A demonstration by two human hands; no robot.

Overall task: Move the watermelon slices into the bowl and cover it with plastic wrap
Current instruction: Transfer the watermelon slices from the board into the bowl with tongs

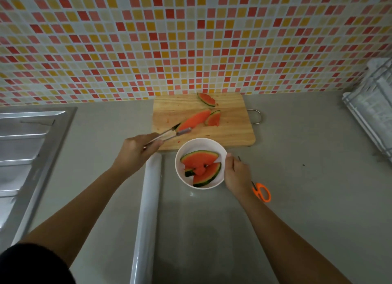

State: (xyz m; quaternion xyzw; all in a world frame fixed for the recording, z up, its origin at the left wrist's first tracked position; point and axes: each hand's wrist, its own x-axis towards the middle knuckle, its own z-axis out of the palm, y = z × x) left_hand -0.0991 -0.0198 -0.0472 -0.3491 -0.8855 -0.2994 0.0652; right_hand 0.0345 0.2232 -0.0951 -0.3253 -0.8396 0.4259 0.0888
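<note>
Now the left hand [139,150], clamped on tongs [169,134], is nipping the long slice [194,120] at frame centre; it risks slipping. The right hand [236,173] is gripping the bowl [180,156].

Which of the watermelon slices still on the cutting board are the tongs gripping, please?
The long slice at the board's middle, gripped at its near-left end by the tongs in the left hand. The other two lie untouched further right.

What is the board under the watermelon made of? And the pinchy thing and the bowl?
The cutting board looks like pale wood: visible grain, matte. The tongs in the left hand look like shiny metal. The white bowl is smooth; plastic or ceramic, hard to tell.
</note>
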